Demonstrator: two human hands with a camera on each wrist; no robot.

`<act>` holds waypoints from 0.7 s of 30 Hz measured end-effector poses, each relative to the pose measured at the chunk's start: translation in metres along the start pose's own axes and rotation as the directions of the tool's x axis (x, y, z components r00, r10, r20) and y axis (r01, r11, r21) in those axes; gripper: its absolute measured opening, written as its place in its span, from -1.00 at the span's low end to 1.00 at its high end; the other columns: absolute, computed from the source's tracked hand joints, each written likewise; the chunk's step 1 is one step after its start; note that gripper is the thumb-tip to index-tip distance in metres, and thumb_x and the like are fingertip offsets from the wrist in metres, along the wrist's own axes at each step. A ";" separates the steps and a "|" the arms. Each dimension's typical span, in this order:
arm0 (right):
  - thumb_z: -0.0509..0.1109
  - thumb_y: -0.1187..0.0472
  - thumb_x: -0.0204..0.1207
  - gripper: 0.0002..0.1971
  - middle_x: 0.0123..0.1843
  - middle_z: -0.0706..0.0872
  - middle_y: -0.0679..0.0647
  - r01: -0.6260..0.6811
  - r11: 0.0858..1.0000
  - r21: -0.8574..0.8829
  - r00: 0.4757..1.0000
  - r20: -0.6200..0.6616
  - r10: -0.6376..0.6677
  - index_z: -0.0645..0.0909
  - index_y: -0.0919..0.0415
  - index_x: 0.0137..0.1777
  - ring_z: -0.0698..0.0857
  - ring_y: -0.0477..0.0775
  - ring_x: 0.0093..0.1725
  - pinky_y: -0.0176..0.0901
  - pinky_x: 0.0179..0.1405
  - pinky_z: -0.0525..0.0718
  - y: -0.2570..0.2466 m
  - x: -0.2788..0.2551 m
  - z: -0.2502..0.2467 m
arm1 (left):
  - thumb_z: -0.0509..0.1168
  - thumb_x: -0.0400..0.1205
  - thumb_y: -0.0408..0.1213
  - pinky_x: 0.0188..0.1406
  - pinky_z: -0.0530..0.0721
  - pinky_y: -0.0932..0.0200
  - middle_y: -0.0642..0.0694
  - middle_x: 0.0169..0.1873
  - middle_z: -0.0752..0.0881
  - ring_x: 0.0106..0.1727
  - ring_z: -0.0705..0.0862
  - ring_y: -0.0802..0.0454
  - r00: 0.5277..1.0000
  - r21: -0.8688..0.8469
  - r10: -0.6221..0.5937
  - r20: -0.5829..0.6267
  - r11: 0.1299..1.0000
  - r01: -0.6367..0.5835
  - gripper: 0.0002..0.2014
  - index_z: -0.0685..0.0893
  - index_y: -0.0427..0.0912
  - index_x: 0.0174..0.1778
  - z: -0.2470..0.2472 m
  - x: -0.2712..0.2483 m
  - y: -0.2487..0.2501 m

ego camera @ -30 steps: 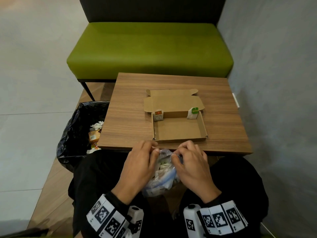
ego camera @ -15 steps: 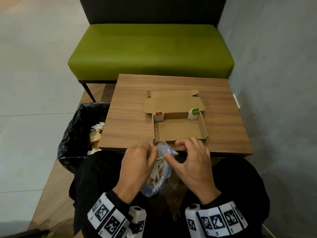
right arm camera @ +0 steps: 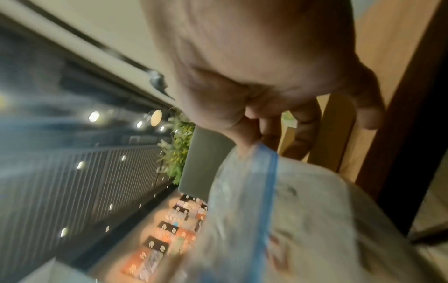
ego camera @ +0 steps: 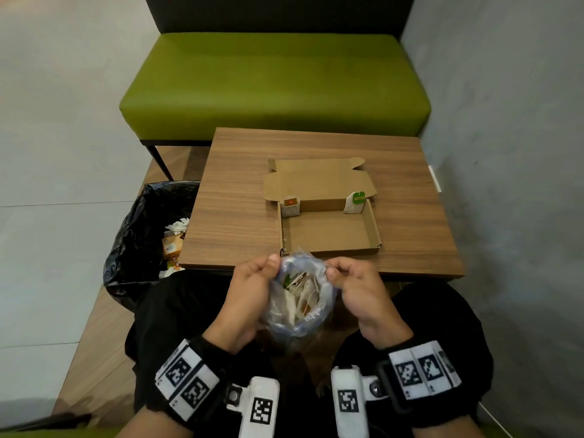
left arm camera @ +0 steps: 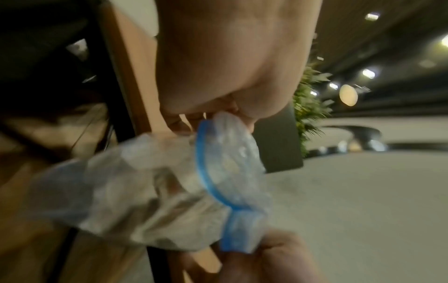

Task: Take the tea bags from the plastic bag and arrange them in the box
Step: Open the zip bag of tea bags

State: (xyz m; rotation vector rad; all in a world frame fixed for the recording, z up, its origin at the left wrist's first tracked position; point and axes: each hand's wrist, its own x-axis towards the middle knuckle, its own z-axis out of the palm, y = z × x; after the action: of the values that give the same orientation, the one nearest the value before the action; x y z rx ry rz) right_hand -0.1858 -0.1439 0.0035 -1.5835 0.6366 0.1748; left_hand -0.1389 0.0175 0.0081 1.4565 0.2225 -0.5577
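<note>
A clear plastic bag (ego camera: 300, 311) with a blue zip strip hangs over my lap, its mouth pulled wide. Several tea bags (ego camera: 301, 294) show inside it. My left hand (ego camera: 252, 279) pinches the left edge of the mouth and my right hand (ego camera: 344, 276) pinches the right edge. The same plastic bag (left arm camera: 169, 191) fills the left wrist view, and the plastic bag (right arm camera: 278, 220) is blurred in the right wrist view. An open cardboard box (ego camera: 328, 235) lies on the wooden table (ego camera: 234, 222). One tea bag with a red tag (ego camera: 290, 206) stands in its far left corner, one with a green tag (ego camera: 355, 202) in its far right corner.
A bin lined with a black bag (ego camera: 142, 235) holding rubbish stands left of the table. A green bench (ego camera: 275, 86) sits behind the table, and a grey wall (ego camera: 505, 153) runs along the right.
Both hands have lifted the plastic bag slightly and drawn its mouth apart, so the tea bags inside now show.
</note>
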 end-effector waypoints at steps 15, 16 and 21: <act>0.20 0.32 0.72 -0.72 0.04 0.78 0.43 -0.148 0.986 0.082 0.987 0.081 0.141 0.67 0.53 0.11 0.70 0.21 -0.04 0.02 0.05 0.66 -0.004 0.008 0.005 | 0.21 0.71 0.05 0.18 0.57 0.17 0.18 0.13 0.56 0.15 0.57 0.29 0.882 0.738 0.417 0.218 0.521 -0.429 -0.69 0.58 0.05 0.33 -0.017 0.011 -0.005; 0.19 0.32 0.72 -0.72 0.01 0.79 0.39 -0.144 0.986 0.081 0.987 0.087 0.137 0.67 0.53 0.10 0.70 0.19 -0.05 -0.04 0.00 0.66 -0.005 0.008 0.005 | 0.23 0.70 0.07 0.21 0.58 0.08 0.21 0.13 0.56 0.15 0.57 0.28 0.867 0.771 0.431 0.252 0.452 -0.449 -0.68 0.58 0.07 0.32 -0.018 0.013 -0.006; 0.18 0.32 0.74 -0.72 -0.12 0.79 0.27 -0.095 0.995 0.013 0.987 0.133 0.092 0.71 0.45 0.06 0.72 0.05 -0.17 -0.30 -0.24 0.69 -0.007 0.008 -0.003 | 0.31 0.66 0.00 0.11 0.64 -0.10 0.24 -0.12 0.69 -0.06 0.63 0.24 0.828 0.805 0.467 0.308 0.336 -0.489 -0.87 0.71 0.07 -0.05 -0.022 0.018 0.006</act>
State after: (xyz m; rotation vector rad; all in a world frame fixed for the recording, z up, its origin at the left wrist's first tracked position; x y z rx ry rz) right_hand -0.1765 -0.1492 0.0066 -1.5108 0.6071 0.3402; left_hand -0.1170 0.0352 0.0023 2.3906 -0.6348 -0.1453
